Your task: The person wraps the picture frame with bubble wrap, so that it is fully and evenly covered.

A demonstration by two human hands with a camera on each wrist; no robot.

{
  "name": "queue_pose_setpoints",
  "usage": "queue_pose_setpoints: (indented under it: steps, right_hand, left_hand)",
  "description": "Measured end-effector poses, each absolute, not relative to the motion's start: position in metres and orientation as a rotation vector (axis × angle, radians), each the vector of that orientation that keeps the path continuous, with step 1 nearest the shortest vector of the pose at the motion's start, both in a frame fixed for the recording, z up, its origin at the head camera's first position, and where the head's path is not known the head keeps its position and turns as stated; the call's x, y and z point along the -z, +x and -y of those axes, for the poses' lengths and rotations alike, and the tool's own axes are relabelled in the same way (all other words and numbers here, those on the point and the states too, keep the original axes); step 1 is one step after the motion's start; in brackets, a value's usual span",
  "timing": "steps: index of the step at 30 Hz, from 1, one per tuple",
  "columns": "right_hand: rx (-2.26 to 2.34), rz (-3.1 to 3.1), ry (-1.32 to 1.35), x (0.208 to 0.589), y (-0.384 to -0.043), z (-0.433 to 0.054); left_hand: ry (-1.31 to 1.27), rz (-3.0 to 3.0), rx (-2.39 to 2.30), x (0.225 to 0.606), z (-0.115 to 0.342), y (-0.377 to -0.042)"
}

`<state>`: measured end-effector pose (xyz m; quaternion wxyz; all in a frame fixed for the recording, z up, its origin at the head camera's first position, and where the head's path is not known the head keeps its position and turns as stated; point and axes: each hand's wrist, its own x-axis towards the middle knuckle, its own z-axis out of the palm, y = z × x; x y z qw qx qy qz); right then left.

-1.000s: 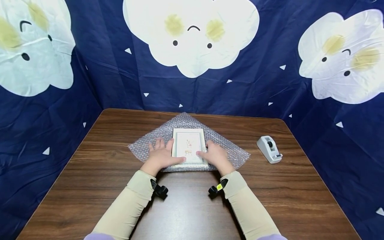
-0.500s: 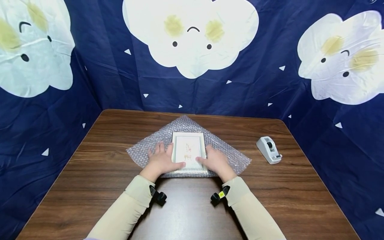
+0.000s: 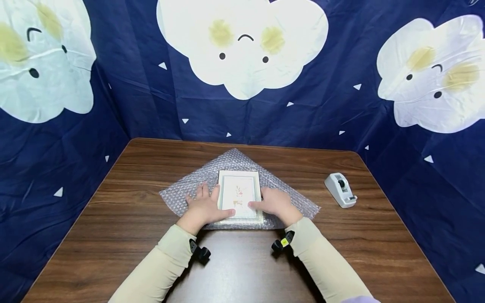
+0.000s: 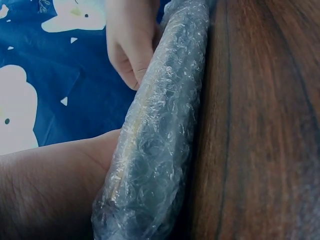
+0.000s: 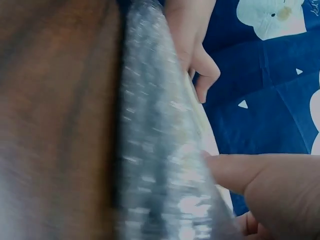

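Observation:
A picture frame [image 3: 238, 189] with a pale border and a small plant print lies face up on a sheet of bubble wrap [image 3: 231, 160]. The wrap's near edge is folded up over the frame's front side, as the bubble wrap [image 4: 160, 135] in the left wrist view shows. With fingers spread over the wrap on the left, my left hand [image 3: 202, 207] rests its thumb on the frame's lower left. My right hand [image 3: 278, 203] grips the frame's right edge, thumb on top and fingers bent at the side. That hand's fingertips are partly hidden.
A white tape dispenser [image 3: 341, 190] stands on the brown wooden table [image 3: 113, 219] to the right. Wrap corners stick out at the back and both sides. A dark blue cloth [image 3: 212, 113] with clouds hangs behind the table.
Both hands and the picture frame have moved toward me, the bubble wrap coming along under it. The right wrist has swung slightly outward to the right.

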<state>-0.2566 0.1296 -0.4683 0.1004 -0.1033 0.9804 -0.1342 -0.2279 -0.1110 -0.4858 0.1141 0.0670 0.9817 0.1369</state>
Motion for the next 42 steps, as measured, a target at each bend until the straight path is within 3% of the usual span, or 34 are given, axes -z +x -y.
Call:
queue_pose_setpoints:
  steps: [6, 11, 19, 30, 42]
  right_hand:
    - [0.289, -2.874, -0.29, 0.457, -0.296, -0.129]
    - [0.518, -2.806, -0.272, 0.452, -0.339, -0.125]
    - [0.697, -2.802, -0.265, 0.469, -0.384, -0.116]
    - [0.92, -2.843, -0.169, 0.47, -0.396, -0.104]
    - [1.16, -2.865, -0.45, 0.456, -0.401, -0.094]
  left_hand:
    - [0.176, -2.846, -0.394, 0.487, 0.11, -0.228]
    - [0.169, -2.843, -0.4, 0.484, 0.108, -0.228]
    - [0.178, -2.848, -0.401, 0.486, 0.105, -0.228]
    - [0.162, -2.85, -0.393, 0.486, 0.104, -0.23]
    - [0.15, -2.864, -0.356, 0.483, 0.109, -0.227]
